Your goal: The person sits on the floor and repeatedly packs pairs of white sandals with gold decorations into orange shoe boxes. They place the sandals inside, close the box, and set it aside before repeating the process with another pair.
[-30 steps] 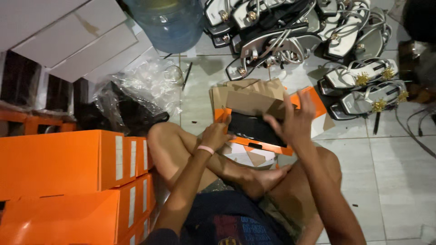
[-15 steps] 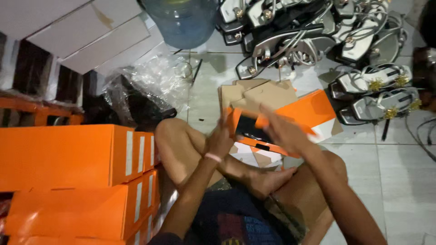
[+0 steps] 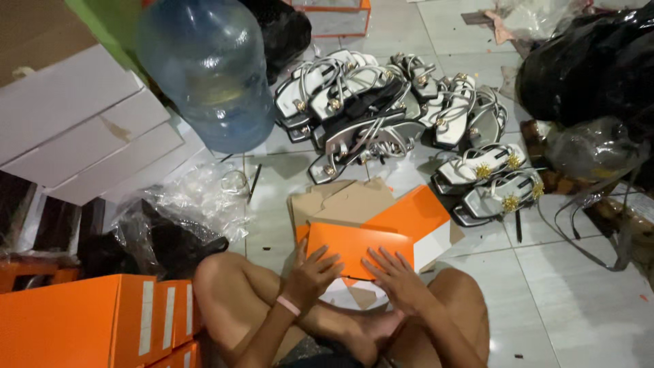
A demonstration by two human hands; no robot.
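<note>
The person sits on the tiled floor (image 3: 586,313). Left hand (image 3: 315,271) and right hand (image 3: 397,276) both lie flat, fingers spread, on the orange box lid (image 3: 357,247) over the lap. If one side is pressed harder, I think the thin cardboard lid could bend or sit crooked.

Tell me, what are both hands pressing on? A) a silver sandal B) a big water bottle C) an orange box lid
C: the left hand and the right hand lie flat on the orange box lid, away from the sandals and bottle.
</note>
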